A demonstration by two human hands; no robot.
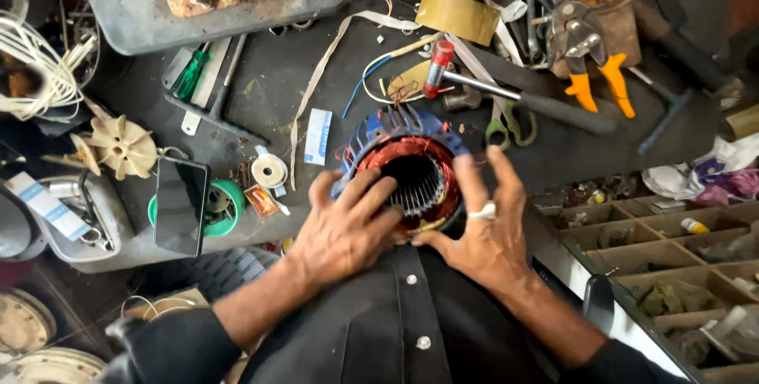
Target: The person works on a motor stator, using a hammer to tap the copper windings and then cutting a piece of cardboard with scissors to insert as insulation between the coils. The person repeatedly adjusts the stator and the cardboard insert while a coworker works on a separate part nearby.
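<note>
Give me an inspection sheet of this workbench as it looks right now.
Surface: dark, dusty bench top.
Job's things: motor stator with copper windings in a blue housing, at the bench edge.
Clutter: hammer, orange-handled snips, green screwdriver, phone, plastic fan.
Grippers: left hand and right hand rest on the stator.
Cables: white wire bundle.
Surroundings: compartment tray at right.

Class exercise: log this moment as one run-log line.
left hand: on motor stator | right hand: on stator rim | hammer: behind on bench
</note>
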